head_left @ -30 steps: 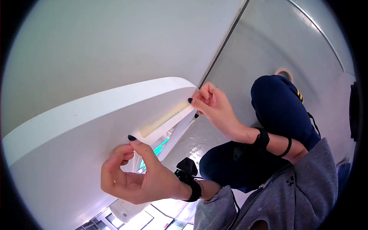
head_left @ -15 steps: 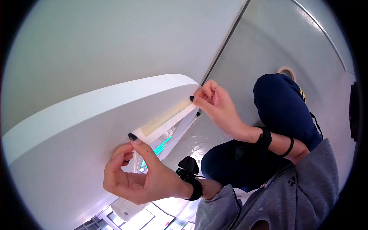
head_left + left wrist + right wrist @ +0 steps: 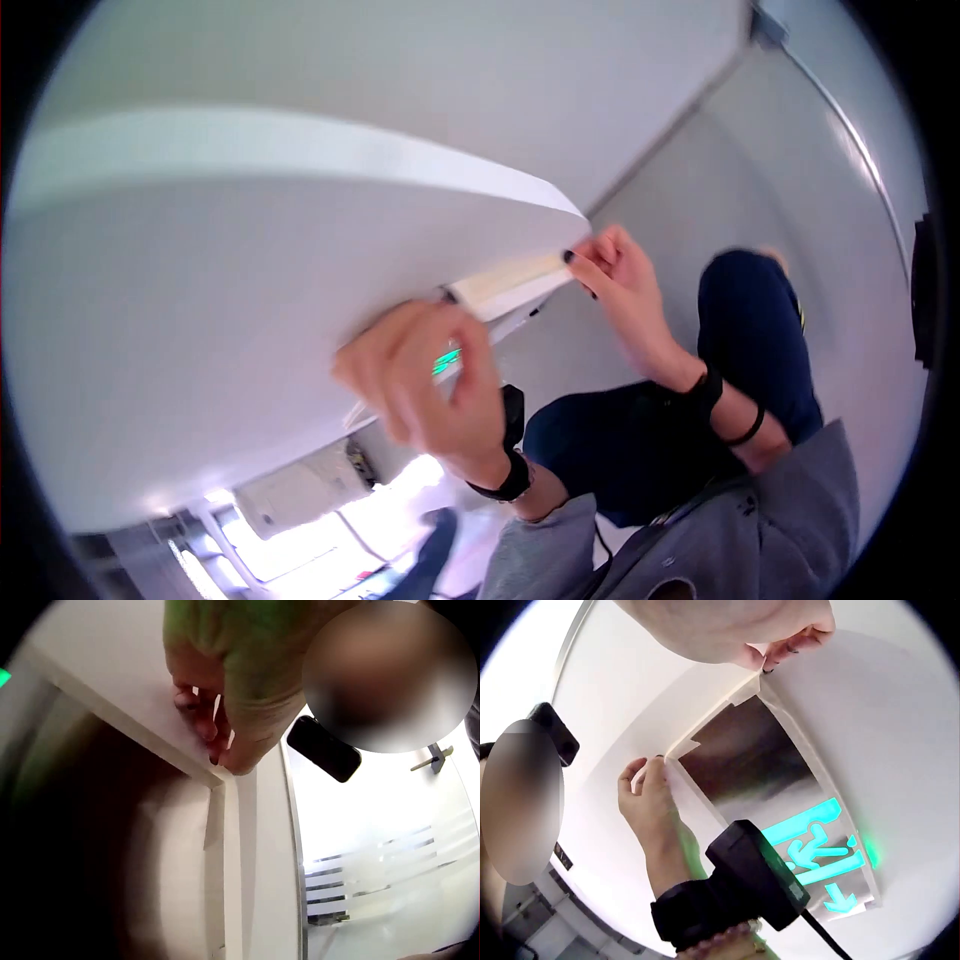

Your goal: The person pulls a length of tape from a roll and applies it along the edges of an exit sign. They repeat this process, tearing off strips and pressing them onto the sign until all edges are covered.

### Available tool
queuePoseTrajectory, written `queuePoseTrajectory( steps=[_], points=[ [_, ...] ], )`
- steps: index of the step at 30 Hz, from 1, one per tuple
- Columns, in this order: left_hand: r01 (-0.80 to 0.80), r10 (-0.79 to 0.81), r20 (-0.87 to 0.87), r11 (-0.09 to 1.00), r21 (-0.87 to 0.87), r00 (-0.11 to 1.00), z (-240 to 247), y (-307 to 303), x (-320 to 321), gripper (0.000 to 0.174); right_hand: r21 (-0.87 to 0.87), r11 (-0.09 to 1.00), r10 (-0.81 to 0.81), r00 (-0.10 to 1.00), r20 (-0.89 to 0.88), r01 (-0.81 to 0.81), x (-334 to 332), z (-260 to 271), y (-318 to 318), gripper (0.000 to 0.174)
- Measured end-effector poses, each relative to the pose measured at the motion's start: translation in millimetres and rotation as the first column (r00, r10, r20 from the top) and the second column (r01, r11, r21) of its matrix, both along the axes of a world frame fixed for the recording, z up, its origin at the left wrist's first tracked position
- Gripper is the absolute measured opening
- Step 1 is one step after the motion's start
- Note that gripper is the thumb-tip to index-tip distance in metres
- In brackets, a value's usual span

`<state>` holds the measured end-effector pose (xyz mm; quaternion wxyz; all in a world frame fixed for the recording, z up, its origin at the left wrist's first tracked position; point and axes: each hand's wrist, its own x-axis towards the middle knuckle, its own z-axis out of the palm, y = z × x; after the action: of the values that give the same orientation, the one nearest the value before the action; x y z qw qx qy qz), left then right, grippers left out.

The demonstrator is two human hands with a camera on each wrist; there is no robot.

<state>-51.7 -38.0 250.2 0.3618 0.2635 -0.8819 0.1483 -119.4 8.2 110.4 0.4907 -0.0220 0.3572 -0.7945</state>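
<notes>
A cream strip of masking tape [image 3: 512, 283] runs along the edge of a flat exit sign [image 3: 754, 761] with a mirror-like panel and green running figure, mounted on a white wall. My left hand [image 3: 425, 375], blurred in the head view, pinches the strip's near end at one corner. In the left wrist view the fingertips of my left hand [image 3: 232, 690] are right at the frame's corner. My right hand [image 3: 625, 295] pinches the strip's far end between thumb and fingers. Seen from the right wrist, the tape end [image 3: 763, 661] rises off the sign's corner to those fingers.
A white curved ledge [image 3: 400, 150] stands out from the wall above the sign. Grey floor [image 3: 720, 180] lies beyond, and a bent knee [image 3: 755, 320] largely hides a tape roll [image 3: 775, 257]. A wrist camera [image 3: 757, 874] on the left forearm overlaps the sign.
The head view has swung, so the sign and both hands sit further right. My left hand has turned its back more to the camera and is blurred. The tape roll is now mostly hidden.
</notes>
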Motion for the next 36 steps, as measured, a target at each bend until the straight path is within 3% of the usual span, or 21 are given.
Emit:
queuePoseTrajectory(
  steps=[4,6,9,12,14,17,19,20,22,26,28,29,31,36],
  points=[
    [0.043,-0.045,0.041,0.997,0.058,0.998,10,1,6,0.029,0.051,0.997,0.058,0.997,-0.041,-0.056,2,-3,5,0.026],
    [0.042,-0.06,0.076,0.974,0.221,0.995,17,5,7,0.028,0.051,0.998,0.049,0.998,-0.025,-0.048,1,0,6,0.022],
    [0.02,-0.04,0.123,0.987,0.156,0.992,6,9,21,0.032,-0.024,0.997,0.075,0.99,-0.118,-0.078,14,-23,11,0.01],
    [0.058,-0.065,0.077,0.994,0.094,0.995,-2,5,22,0.037,-0.065,0.993,0.086,0.984,-0.154,-0.097,17,-32,9,0.017],
    [0.079,-0.086,0.064,0.991,0.112,0.994,12,11,-2,0.034,-0.079,0.986,0.129,0.971,-0.2,-0.148,-13,-42,13,0.022],
    [0.017,-0.017,0.013,1.0,-0.005,1.0,-6,19,-11,0.025,-0.071,0.972,0.205,0.957,-0.203,-0.224,-15,-29,26,0.024],
    [0.07,-0.084,-0.124,0.991,-0.117,0.989,-7,22,-14,0.016,-0.044,0.981,0.177,0.965,-0.192,-0.189,-13,-26,32,0.022],
    [0.047,-0.062,-0.131,0.992,-0.113,0.989,-19,-7,-6,0.016,-0.038,0.977,0.199,0.96,-0.197,-0.211,-8,-44,6,0.022],
    [0.056,-0.07,-0.116,0.991,-0.118,0.991,-24,-7,-6,0.015,-0.025,0.97,0.226,0.928,-0.297,-0.244,-18,-63,5,0.017],
    [0.081,-0.097,-0.147,0.991,-0.109,0.984,-23,-7,-7,0.013,-0.049,0.967,0.228,0.931,-0.284,-0.252,-33,-73,2,0.013],
    [0.096,-0.108,-0.177,0.993,-0.07,0.978,-25,-7,-9,0.014,-0.189,0.916,0.295,0.914,-0.28,-0.354,-39,-72,5,0.011],
    [0.1,-0.112,-0.184,0.992,-0.073,0.977,-26,-8,-10,0.014,-0.189,0.917,0.29,0.913,-0.287,-0.351,-39,-73,4,0.011],
    [0.099,-0.113,-0.197,0.992,-0.077,0.974,-27,-8,-11,0.015,-0.105,0.984,0.129,0.984,-0.126,-0.142,-30,-63,3,0.005],
    [0.133,-0.146,-0.3,0.989,-0.065,0.943,-32,-9,-16,0.015,-0.117,0.979,0.142,0.97,-0.195,-0.167,-37,-78,5,0.015]
  ],
)
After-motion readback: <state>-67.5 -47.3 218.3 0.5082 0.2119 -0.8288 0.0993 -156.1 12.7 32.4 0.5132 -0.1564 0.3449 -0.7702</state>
